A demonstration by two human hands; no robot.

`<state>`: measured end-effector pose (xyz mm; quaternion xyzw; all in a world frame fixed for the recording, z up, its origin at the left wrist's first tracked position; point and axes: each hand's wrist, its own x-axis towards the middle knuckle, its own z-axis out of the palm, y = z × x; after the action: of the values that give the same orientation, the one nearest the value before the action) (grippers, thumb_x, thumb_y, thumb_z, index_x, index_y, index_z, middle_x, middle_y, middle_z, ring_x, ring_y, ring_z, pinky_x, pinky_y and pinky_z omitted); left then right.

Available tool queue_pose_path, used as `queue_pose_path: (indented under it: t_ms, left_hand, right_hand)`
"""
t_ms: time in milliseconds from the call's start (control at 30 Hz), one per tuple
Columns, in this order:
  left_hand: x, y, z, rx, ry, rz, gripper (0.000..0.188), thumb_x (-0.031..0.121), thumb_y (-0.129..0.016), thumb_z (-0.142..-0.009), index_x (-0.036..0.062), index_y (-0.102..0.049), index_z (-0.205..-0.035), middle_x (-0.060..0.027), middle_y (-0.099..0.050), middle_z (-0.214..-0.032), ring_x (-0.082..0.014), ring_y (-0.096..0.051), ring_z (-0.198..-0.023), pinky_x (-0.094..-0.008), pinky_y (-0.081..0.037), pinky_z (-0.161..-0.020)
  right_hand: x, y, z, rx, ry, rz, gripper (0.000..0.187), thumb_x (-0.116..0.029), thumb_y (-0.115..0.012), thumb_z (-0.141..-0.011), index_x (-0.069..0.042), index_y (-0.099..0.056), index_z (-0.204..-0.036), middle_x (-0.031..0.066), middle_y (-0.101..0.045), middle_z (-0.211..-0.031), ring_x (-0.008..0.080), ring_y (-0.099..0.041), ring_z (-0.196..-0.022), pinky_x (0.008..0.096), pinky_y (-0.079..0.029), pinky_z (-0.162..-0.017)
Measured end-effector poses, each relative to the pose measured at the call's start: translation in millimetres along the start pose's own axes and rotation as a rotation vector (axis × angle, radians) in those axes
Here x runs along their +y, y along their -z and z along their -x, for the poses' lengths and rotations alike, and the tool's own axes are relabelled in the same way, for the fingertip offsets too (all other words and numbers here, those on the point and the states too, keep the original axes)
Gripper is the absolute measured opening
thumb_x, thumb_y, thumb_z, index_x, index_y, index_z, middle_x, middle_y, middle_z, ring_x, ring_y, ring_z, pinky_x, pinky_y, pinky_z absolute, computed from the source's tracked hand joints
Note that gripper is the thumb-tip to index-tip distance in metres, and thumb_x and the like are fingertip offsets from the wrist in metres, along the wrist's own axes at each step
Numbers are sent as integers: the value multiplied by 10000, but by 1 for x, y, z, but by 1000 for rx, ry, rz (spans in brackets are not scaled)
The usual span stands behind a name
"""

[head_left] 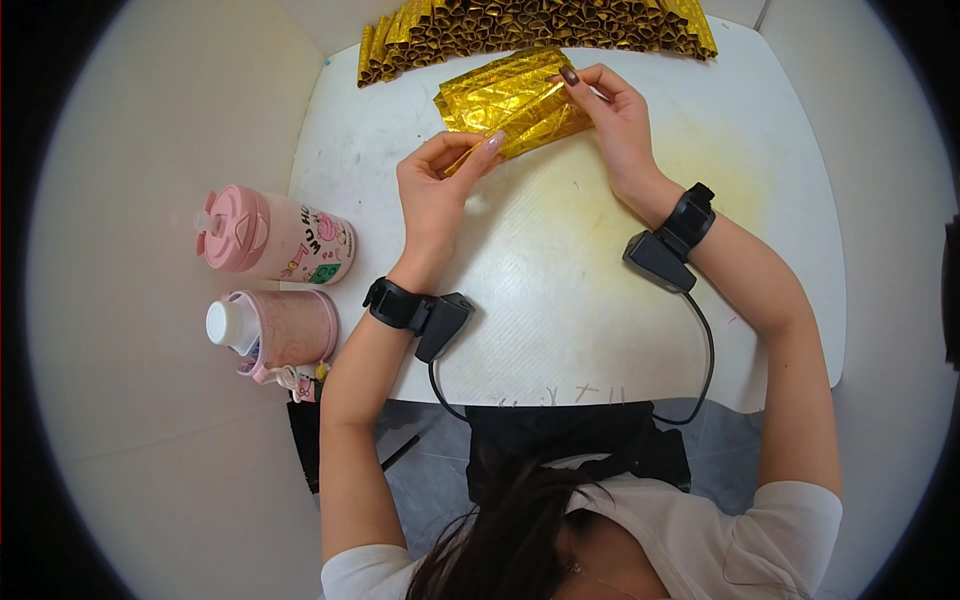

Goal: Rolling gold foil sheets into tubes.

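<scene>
The shiny gold foil (510,90) sits pinched between fingers, the left hand (440,170) at its near left corner, the right hand (618,120) far right.

Top edge chops off the pile of gold tubes (560,32) at 12 o'clock, most of the left hand's (435,185) fingertips hide behind gold foil (512,92), and the black thing (952,290) at 3 o'clock's too cut off to identify.
</scene>
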<state>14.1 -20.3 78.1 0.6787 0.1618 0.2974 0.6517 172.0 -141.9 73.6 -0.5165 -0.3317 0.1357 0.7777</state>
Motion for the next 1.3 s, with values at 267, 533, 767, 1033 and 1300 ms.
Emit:
queue_pose_path:
  t_ms: [267, 533, 767, 1033, 1300]
  left_hand:
    - [-2, 0, -1, 33, -53, 101, 201, 76, -691, -843, -29, -640, -1007, -97, -657, -998, -151, -638, -873, -289, -550, -817]
    - [2, 0, -1, 111, 19, 209, 223, 72, -657, -868, -36, -657, -1063, -110, -656, -1004, -165, -642, -877, -327, -564, -837]
    - [1, 6, -4, 102, -170, 162, 166, 69, -684, -848, -36, -693, -977, -126, -680, -957, -141, -646, -850, -272, -574, -780]
    - [-2, 5, -6, 131, -157, 249, 239, 58, -667, -859, -33, -642, -1078, -141, -669, -1015, -160, -649, -889, -286, -573, -787]
    - [-3, 14, -10, 105, 66, 592, 375, 189, -599, -925, 23, -508, -1249, -120, -603, -1188, -166, -580, -1082, -314, -493, -931]
  right_hand:
    - [2, 3, -1, 8, -3, 65, 108, -131, -632, -890, -24, -640, -893, 5, -656, -831, 26, -568, -765, 180, -427, -672]
    - [4, 1, -2, -28, -86, 84, 154, -172, -652, -887, -22, -658, -925, 1, -659, -818, 25, -563, -733, 173, -421, -651]
    - [-1, -1, 0, -57, -65, 142, 177, -170, -675, -874, -17, -669, -963, 28, -683, -827, 35, -580, -731, 183, -445, -658]
    - [-6, -4, 3, -26, -51, 133, 170, -168, -688, -862, -10, -688, -925, 31, -685, -835, 42, -582, -747, 191, -452, -686]
    - [-8, -17, 21, -56, -146, 111, 147, -142, -703, -829, -22, -709, -915, 11, -683, -836, 59, -572, -766, 219, -446, -729]
